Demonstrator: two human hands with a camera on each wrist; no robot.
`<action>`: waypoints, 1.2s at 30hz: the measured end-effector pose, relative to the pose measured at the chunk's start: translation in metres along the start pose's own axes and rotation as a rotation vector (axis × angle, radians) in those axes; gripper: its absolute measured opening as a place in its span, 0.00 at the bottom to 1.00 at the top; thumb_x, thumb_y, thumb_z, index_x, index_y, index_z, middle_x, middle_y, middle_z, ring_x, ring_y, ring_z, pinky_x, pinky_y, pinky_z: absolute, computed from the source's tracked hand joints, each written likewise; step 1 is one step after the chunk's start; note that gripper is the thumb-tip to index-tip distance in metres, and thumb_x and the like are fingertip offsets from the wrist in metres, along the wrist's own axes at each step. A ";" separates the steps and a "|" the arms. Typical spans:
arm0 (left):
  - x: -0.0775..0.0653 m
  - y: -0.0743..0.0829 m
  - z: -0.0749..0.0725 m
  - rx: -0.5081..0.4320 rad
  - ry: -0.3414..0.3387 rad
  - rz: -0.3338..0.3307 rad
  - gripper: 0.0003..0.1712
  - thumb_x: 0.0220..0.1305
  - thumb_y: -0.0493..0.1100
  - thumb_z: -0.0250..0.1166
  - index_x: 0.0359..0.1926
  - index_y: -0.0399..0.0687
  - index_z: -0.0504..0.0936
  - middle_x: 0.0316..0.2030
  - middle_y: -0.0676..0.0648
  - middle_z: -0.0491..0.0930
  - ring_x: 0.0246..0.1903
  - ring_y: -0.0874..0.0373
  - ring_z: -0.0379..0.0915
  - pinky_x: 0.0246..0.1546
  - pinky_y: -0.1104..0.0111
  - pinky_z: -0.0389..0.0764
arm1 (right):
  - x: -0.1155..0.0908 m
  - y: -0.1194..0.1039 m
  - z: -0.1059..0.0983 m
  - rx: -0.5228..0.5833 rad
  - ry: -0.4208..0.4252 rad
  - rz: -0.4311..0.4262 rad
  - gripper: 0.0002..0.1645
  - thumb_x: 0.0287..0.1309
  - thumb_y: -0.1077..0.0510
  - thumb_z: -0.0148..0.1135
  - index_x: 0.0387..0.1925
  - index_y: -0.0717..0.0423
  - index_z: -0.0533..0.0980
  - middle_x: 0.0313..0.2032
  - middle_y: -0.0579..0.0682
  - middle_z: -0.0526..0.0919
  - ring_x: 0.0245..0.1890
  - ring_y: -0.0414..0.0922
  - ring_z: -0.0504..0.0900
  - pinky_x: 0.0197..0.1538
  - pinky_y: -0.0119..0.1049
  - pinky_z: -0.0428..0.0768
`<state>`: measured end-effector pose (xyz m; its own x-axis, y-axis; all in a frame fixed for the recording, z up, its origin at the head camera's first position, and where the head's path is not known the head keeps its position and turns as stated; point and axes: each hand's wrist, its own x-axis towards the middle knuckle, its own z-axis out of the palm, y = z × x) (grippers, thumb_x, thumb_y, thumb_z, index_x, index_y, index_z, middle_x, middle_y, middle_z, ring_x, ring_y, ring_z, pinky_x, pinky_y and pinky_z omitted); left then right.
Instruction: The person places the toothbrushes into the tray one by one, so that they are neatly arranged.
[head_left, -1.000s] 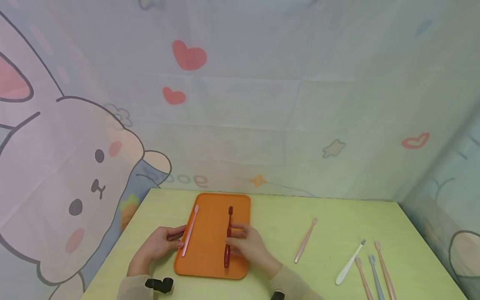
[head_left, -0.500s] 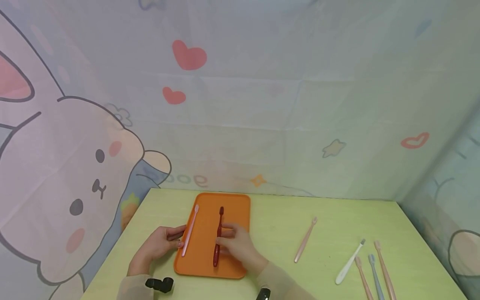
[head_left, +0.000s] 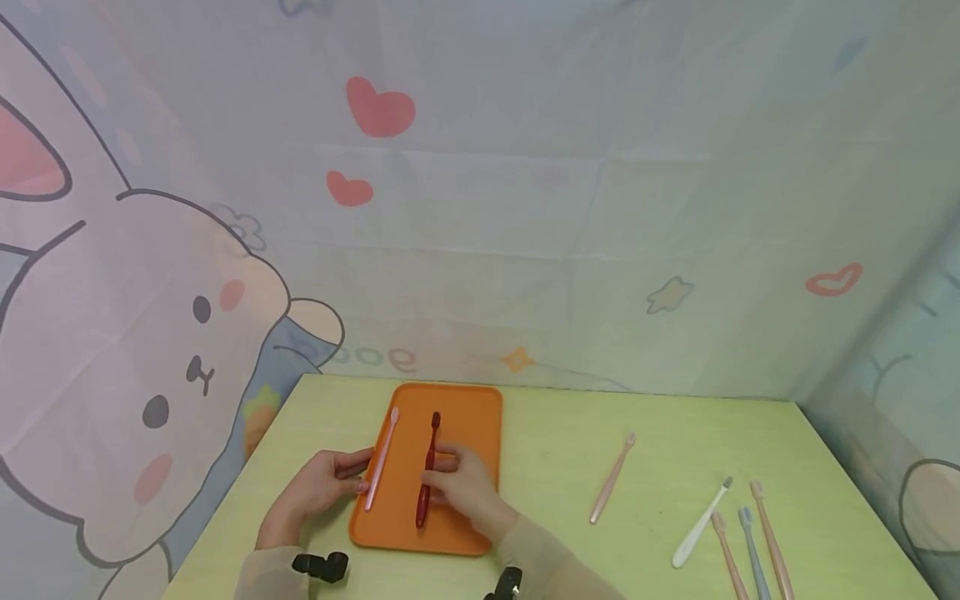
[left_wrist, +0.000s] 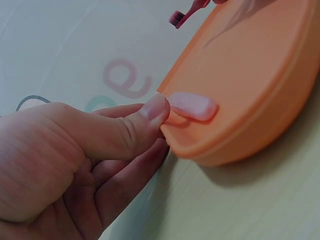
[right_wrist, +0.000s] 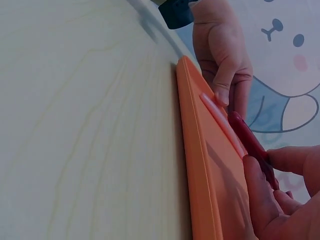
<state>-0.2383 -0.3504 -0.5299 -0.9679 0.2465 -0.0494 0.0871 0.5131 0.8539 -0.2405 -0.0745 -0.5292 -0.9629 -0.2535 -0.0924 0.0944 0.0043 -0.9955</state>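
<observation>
An orange tray lies on the table with a pink toothbrush along its left side. My left hand pinches the tray's left rim, its thumb over the edge beside that brush's handle, as the left wrist view shows. Between the thumb and fingers of my right hand is a dark red toothbrush, held above the tray with its bristle end pointing away. In the right wrist view the red handle is close to the pink one; a shadow falls on the tray below.
On the yellow-green table, right of the tray, lies a pale pink toothbrush. Farther right are a white toothbrush, a blue one and two more pinkish ones. A printed cloth hangs behind the table.
My right hand has moved left over the tray with the dark red toothbrush, bringing it nearer the pink one. The left hand has stayed on the tray's rim.
</observation>
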 end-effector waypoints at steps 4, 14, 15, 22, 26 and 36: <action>0.000 0.000 0.000 -0.005 0.002 0.002 0.33 0.68 0.35 0.74 0.71 0.29 0.76 0.66 0.32 0.78 0.67 0.39 0.76 0.66 0.52 0.76 | 0.004 0.004 0.003 -0.008 0.003 0.001 0.32 0.65 0.67 0.73 0.67 0.68 0.74 0.48 0.58 0.84 0.37 0.47 0.88 0.38 0.43 0.91; -0.003 0.000 0.000 0.006 -0.004 0.011 0.33 0.68 0.35 0.74 0.71 0.28 0.76 0.65 0.32 0.78 0.66 0.39 0.76 0.65 0.53 0.78 | 0.010 0.006 0.019 -0.006 -0.022 0.023 0.32 0.65 0.67 0.73 0.67 0.68 0.74 0.45 0.56 0.83 0.36 0.46 0.88 0.39 0.43 0.91; -0.003 0.001 0.000 0.004 -0.001 0.003 0.33 0.68 0.35 0.74 0.71 0.28 0.76 0.65 0.32 0.78 0.67 0.39 0.76 0.66 0.53 0.78 | 0.010 0.006 0.021 -0.009 -0.022 0.023 0.32 0.65 0.66 0.73 0.67 0.68 0.74 0.45 0.56 0.83 0.36 0.46 0.88 0.39 0.43 0.91; -0.003 0.004 0.000 -0.022 -0.018 0.017 0.33 0.68 0.34 0.73 0.71 0.27 0.75 0.66 0.30 0.77 0.67 0.37 0.75 0.66 0.49 0.76 | 0.015 0.002 0.033 -0.018 0.011 0.031 0.30 0.65 0.67 0.73 0.66 0.68 0.74 0.44 0.55 0.83 0.34 0.44 0.88 0.38 0.41 0.91; -0.002 0.003 0.000 -0.030 -0.027 0.033 0.33 0.68 0.33 0.73 0.71 0.25 0.74 0.65 0.29 0.77 0.66 0.35 0.75 0.65 0.51 0.78 | 0.020 0.003 0.038 -0.018 0.034 0.020 0.29 0.64 0.69 0.73 0.65 0.69 0.75 0.43 0.55 0.84 0.33 0.44 0.87 0.36 0.40 0.91; 0.001 -0.001 0.004 -0.054 -0.042 0.032 0.33 0.69 0.34 0.73 0.71 0.28 0.75 0.67 0.30 0.76 0.67 0.37 0.75 0.65 0.58 0.79 | 0.028 0.004 0.048 -0.088 0.091 0.023 0.28 0.63 0.68 0.74 0.63 0.71 0.77 0.40 0.52 0.85 0.32 0.42 0.87 0.35 0.37 0.90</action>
<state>-0.2383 -0.3470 -0.5327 -0.9541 0.2964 -0.0424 0.1037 0.4601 0.8818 -0.2553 -0.1278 -0.5347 -0.9800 -0.1640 -0.1129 0.0983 0.0948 -0.9906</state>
